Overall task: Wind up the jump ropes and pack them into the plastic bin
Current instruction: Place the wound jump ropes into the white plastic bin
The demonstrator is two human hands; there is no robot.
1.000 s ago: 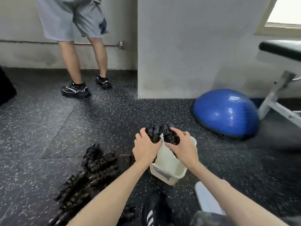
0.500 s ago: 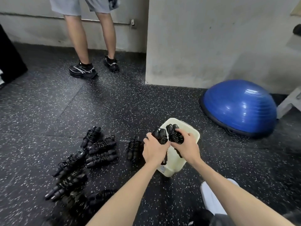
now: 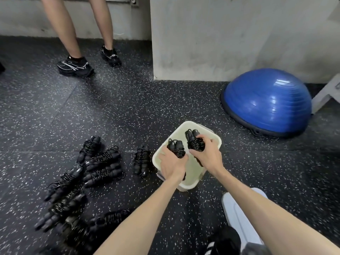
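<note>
Jump ropes, wound, black: one bundle (image 3: 176, 148) gripped in the left hand (image 3: 172, 163), fingers curled round it; a second bundle (image 3: 196, 142) gripped in the right hand (image 3: 207, 156), fingers wrapped over its coils. Both bundles are held over the open plastic bin (image 3: 200, 127), cream-coloured, standing on the speckled floor (image 3: 128, 107). Further wound ropes (image 3: 103, 164) lie on the floor left of the left fingers. Blue half-ball (image 3: 267, 102) sits beyond the right fingers.

bin (image 3: 214, 139): smooth cream plastic, faint sheen. ropes (image 3: 103, 165): black, glossy cord, matt grips. floor (image 3: 128, 107): speckled, grainy rubber. dome (image 3: 266, 100): glossy blue. wall (image 3: 220, 34): rough, matt.
</note>
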